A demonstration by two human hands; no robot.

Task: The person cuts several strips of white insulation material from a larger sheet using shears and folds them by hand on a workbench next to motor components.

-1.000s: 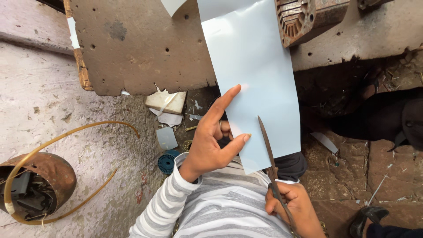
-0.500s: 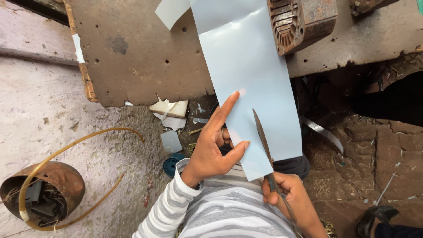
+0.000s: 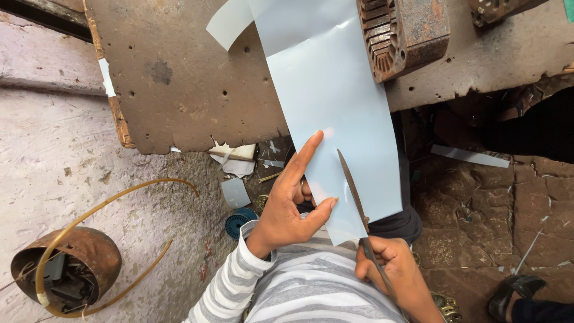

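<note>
A: Item one: sheet [image 3: 335, 101], pale blue, long, glossy. Runs from the wooden board [image 3: 179, 78] down toward the person's chest. Left hand [image 3: 293, 206] clamped on its near edge, thumb on top, forefinger laid straight along the face.

B: And the right?

A: Right hand [image 3: 388, 269], closed round the handles of the scissors [image 3: 354, 191]. Blades lie on the sheet just right of the left thumb, pointing away from the body. Cannot tell whether the blades are parted.

B: Advice on the cut?

A: My judgement: keep the sheet taut with that forefinger, feed the blades straight, left fingers clear of the line.

B: Change since half a second ago?

A: Little. Grip unchanged; view a shade closer and shifted.

B: Around the hands?

A: Rusty ribbed metal part [image 3: 403, 33] beyond the right hand; scraps [image 3: 234, 158] and a blue spool [image 3: 239, 221] left of the left wrist; rusty pot [image 3: 66, 272] with yellow tubing [image 3: 119, 197] far left; someone's shoe [image 3: 514, 293] at the right.
</note>
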